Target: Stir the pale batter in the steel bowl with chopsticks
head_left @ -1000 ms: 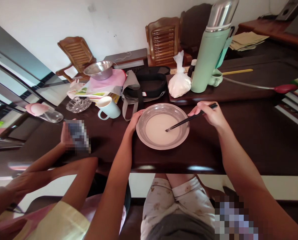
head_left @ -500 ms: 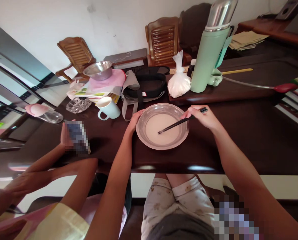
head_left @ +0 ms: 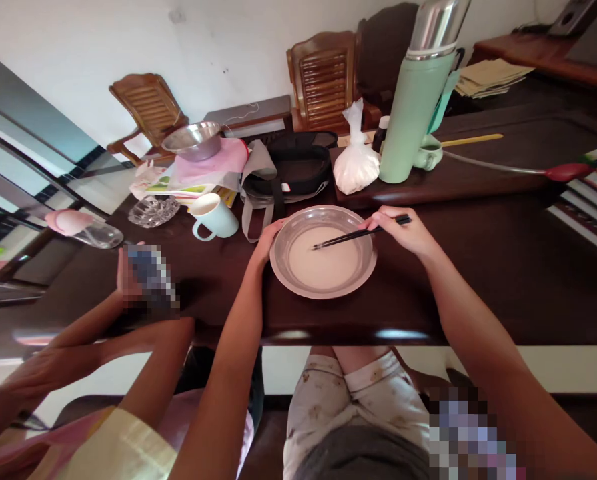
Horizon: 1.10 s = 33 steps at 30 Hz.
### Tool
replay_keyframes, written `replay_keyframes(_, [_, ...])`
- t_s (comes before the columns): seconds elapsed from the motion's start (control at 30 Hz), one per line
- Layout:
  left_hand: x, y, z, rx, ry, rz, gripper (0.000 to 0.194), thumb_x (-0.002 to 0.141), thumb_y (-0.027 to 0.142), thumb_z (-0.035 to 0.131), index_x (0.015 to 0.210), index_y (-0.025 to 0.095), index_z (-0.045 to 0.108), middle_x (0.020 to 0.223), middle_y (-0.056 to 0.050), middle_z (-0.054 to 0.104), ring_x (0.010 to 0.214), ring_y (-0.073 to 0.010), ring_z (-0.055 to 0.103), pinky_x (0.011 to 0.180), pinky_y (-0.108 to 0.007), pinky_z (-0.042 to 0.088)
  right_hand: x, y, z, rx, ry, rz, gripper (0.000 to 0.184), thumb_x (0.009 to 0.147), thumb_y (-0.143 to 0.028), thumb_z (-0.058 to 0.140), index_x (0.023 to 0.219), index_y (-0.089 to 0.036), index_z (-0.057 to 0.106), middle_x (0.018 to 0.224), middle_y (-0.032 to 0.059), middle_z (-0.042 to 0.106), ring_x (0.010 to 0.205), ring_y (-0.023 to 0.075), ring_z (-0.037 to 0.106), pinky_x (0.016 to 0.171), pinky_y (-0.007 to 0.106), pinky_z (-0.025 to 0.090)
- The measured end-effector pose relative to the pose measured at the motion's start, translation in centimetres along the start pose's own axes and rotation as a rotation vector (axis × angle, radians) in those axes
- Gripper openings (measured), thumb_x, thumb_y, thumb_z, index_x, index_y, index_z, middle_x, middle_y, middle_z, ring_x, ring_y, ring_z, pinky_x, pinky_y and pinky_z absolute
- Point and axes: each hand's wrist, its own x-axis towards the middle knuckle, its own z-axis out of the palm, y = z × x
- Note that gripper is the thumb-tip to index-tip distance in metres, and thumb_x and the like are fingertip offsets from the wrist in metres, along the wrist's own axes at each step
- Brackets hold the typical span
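Observation:
A shallow metal bowl [head_left: 283,267] of pale, milky liquid sits near the front edge of a dark wooden table [head_left: 503,267]. My left hand [head_left: 265,241] grips the bowl's left rim, fingers curled over it. My right hand [head_left: 403,230] is closed on a pair of black chopsticks [head_left: 358,235] at the bowl's right rim. The chopstick tips reach into the liquid near the bowl's middle.
Behind the bowl stand a light blue mug [head_left: 213,215], a black bag [head_left: 293,170], a knotted white plastic bag [head_left: 355,163] and a tall green thermos [head_left: 415,100]. Another person on my left holds a phone [head_left: 148,277]. A glass dish [head_left: 153,210] and a steel bowl [head_left: 191,139] lie far left.
My right hand moved left and a little away from me, sweeping the chopstick tips from the right of the liquid toward its middle. My left hand stayed on the rim.

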Motion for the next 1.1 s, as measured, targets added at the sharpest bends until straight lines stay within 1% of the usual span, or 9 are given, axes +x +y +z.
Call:
replay_keyframes(0.13, [0.1,-0.1,-0.1,-0.001,-0.013,0.003,0.045,0.076,0.043,0.058,0.106,0.012,0.068,0.102,-0.008,0.069,0.100,-0.0263,0.060,0.089,-0.034,0.043,0.0,0.4,-1.0,-0.010,0.090,-0.015,0.033,0.082,-0.059,0.054,0.062,-0.038,0.069,0.074,0.0009,0.074,0.093,0.0235,0.069,0.083,0.040,0.052])
replay_keyframes(0.33, [0.2,-0.1,-0.1,0.023,-0.009,0.016,0.043,0.076,0.043,0.057,0.105,0.012,0.069,0.103,-0.008,0.069,0.100,-0.0258,0.059,0.091,-0.033,0.042,-0.1,0.5,0.3,-0.023,0.019,-0.061,0.033,0.080,-0.063,0.055,0.066,-0.037,0.070,0.082,0.0014,0.074,0.102,0.0243,0.066,0.080,0.040,0.053])
replay_keyframes(0.5, [0.2,-0.2,-0.2,0.023,-0.018,0.017,0.042,0.078,0.042,0.056,0.106,0.012,0.068,0.103,-0.007,0.069,0.102,-0.0260,0.059,0.091,-0.033,0.042,0.0,0.4,-0.9,-0.034,0.096,-0.052,0.031,0.083,-0.060,0.052,0.066,-0.040,0.069,0.076,0.0008,0.074,0.096,0.0230,0.069,0.083,0.039,0.052])
replay_keyframes(0.57, [0.2,-0.3,-0.2,0.012,-0.024,0.016,0.043,0.077,0.042,0.056,0.106,0.013,0.068,0.102,-0.007,0.069,0.101,-0.0258,0.059,0.090,-0.033,0.043,0.0,0.3,-0.9,-0.024,0.079,-0.038,0.033,0.083,-0.061,0.051,0.063,-0.040,0.069,0.073,0.0015,0.074,0.095,0.0239,0.069,0.081,0.040,0.052])
replay_keyframes(0.7, [0.2,-0.2,-0.1,0.012,-0.006,0.002,0.043,0.078,0.042,0.056,0.106,0.012,0.068,0.102,-0.007,0.069,0.099,-0.0253,0.060,0.090,-0.033,0.043,-0.1,0.0,0.2,-0.035,-0.016,-0.003,0.030,0.080,-0.061,0.055,0.067,-0.039,0.070,0.080,0.0022,0.074,0.098,0.0259,0.068,0.078,0.041,0.053])
replay_keyframes(0.8, [0.1,-0.1,-0.1,0.034,0.001,0.005,0.043,0.078,0.042,0.055,0.106,0.012,0.068,0.103,-0.007,0.069,0.102,-0.0255,0.059,0.091,-0.033,0.042,-0.1,-0.1,0.1,-0.033,0.041,0.006,0.025,0.080,-0.059,0.057,0.067,-0.041,0.070,0.080,0.0013,0.074,0.097,0.0260,0.068,0.081,0.041,0.053])
replay_keyframes(0.9, [0.2,-0.1,-0.1,0.028,-0.014,0.007,0.044,0.078,0.043,0.056,0.106,0.012,0.068,0.104,-0.008,0.069,0.101,-0.0258,0.059,0.089,-0.033,0.043,-0.1,-0.4,-0.5,0.020,0.102,0.023,0.030,0.082,-0.059,0.055,0.059,-0.042,0.066,0.073,0.0009,0.074,0.094,0.0260,0.068,0.080,0.040,0.052])
replay_keyframes(0.97, [0.2,-0.2,-0.2,0.018,-0.024,0.006,0.044,0.077,0.043,0.056,0.106,0.012,0.068,0.103,-0.008,0.069,0.098,-0.0254,0.060,0.088,-0.033,0.044,-0.2,-0.7,-0.2,0.042,0.067,0.050,0.034,0.081,-0.060,0.055,0.057,-0.039,0.066,0.072,0.0014,0.073,0.093,0.0267,0.069,0.079,0.040,0.053])
replay_keyframes(1.1, [0.1,-0.1,0.0,0.020,-0.015,0.010,0.043,0.077,0.042,0.056,0.106,0.012,0.068,0.101,-0.007,0.069,0.096,-0.0249,0.061,0.088,-0.033,0.044,-0.4,-1.4,0.8,0.026,-0.018,0.071,0.034,0.082,-0.057,0.058,0.067,-0.028,0.069,0.082,0.0026,0.074,0.089,0.0263,0.069,0.082,0.040,0.051])
